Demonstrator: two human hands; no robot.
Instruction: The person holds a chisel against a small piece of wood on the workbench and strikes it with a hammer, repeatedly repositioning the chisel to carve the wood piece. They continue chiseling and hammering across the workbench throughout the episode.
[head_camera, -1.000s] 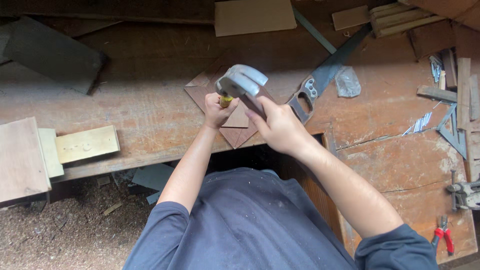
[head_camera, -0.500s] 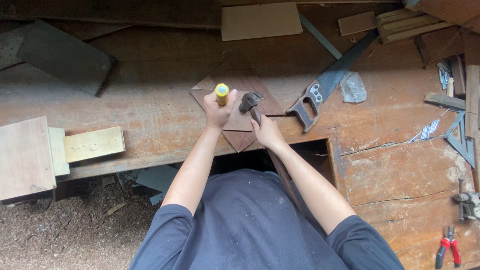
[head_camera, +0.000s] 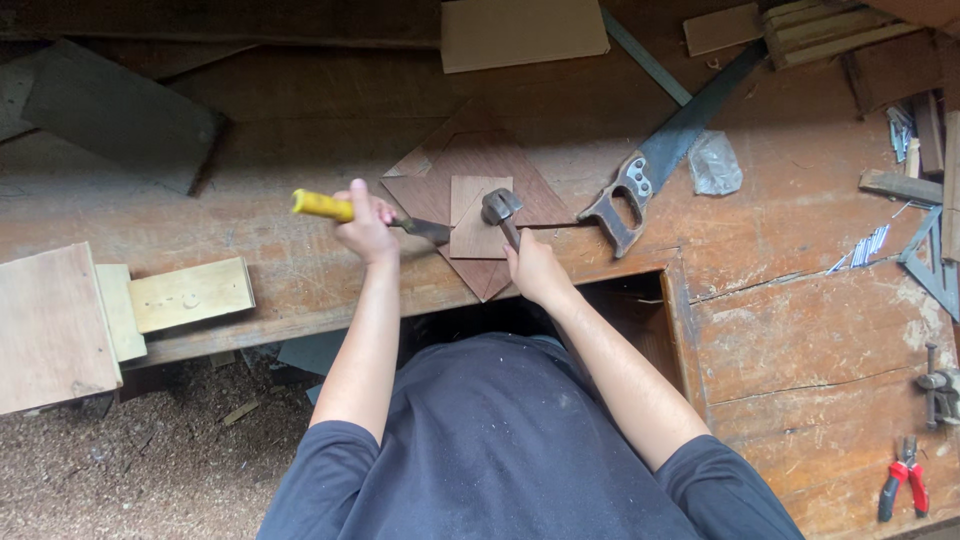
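Head view, looking straight down on the wooden workbench (head_camera: 250, 240).

Left hand (head_camera: 365, 225) is curled tight round a chisel (head_camera: 345, 210) with a yellow handle, held nearly flat; its blade tip reaches the left edge of the small light wood square (head_camera: 478, 215).

Right hand (head_camera: 535, 268) is wrapped round the handle of a hammer (head_camera: 500, 208), and the steel head sits on the square's right side (contact or a hair above, cannot tell).

The square lies on a darker diamond-shaped board (head_camera: 480, 165).

Just right of the diamond: a handsaw (head_camera: 665, 145), grip toward the person.

Above the diamond: a pale flat board (head_camera: 522, 32).

Far left of it: a stepped stack of light wood blocks (head_camera: 110, 315).

Far right and below: red-handled pliers (head_camera: 903, 478).
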